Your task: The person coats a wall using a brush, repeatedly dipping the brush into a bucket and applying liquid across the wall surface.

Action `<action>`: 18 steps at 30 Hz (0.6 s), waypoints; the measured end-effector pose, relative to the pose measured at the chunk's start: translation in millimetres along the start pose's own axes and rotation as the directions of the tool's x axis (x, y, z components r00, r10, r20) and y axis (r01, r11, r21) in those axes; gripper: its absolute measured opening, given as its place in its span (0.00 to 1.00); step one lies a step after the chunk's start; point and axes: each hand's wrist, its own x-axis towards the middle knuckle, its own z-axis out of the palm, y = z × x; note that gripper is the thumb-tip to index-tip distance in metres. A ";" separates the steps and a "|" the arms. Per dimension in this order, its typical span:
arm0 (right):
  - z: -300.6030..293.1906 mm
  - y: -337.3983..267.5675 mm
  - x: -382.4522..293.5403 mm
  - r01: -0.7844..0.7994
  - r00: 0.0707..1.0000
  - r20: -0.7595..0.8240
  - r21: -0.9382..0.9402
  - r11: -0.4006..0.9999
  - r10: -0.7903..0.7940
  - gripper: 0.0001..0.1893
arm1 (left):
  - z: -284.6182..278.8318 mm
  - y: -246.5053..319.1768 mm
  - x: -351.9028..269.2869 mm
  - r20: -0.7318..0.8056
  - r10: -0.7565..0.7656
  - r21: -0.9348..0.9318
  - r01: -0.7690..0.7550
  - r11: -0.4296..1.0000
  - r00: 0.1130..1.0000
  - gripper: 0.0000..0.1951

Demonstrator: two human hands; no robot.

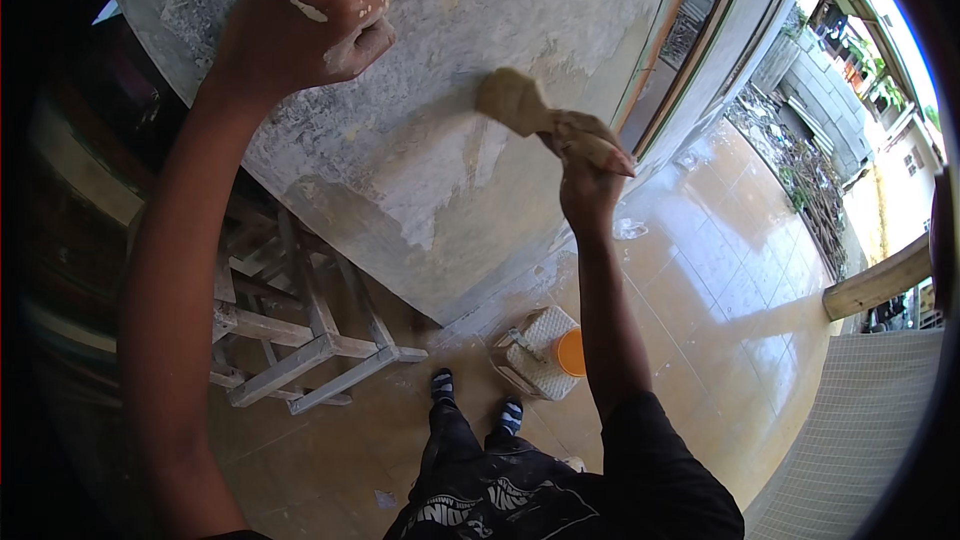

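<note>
My right hand (592, 157) is closed around the handle of a flat, tan tool (514, 101), blurred by motion, that looks like a brush or putty knife. The tool's broad end is at the surface of a patchy grey plaster wall (450, 187); whether it touches cannot be told. At the upper left, my left hand (337, 22) is curled into a fist before the wall, with pale smears on its knuckles and thumb; nothing shows clearly inside it.
White-stained wooden trestles (315, 360) stand at the left below the wall. By my feet is a woven-pattern stool (544, 337) bearing an orange container (570, 352). A framed window (694, 22) is at the right. A wooden post (877, 289) crosses beside the tiled floor (697, 360).
</note>
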 end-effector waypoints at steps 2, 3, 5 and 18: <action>3.7 0.4 0.5 0.094 0.995 -0.035 -0.049 0.994 -0.096 0.05 | 0.6 -1.1 -3.7 -0.051 0.011 0.009 -0.010 1.000 0.999 0.26; 4.6 9.9 -7.9 0.110 0.990 -0.077 -0.088 0.990 -0.117 0.06 | 1.1 -0.2 -2.3 -0.114 0.032 0.010 -0.031 0.999 0.993 0.26; -2.6 40.5 -37.8 0.057 0.996 -0.069 -0.074 0.996 -0.062 0.06 | -5.3 5.4 10.2 -0.045 -0.056 -0.022 0.055 0.998 0.997 0.19; -32.4 90.3 -80.4 -0.299 0.918 0.135 -0.381 0.875 0.373 0.09 | 17.7 -3.5 -11.5 -0.145 0.028 0.042 -0.023 0.999 0.989 0.26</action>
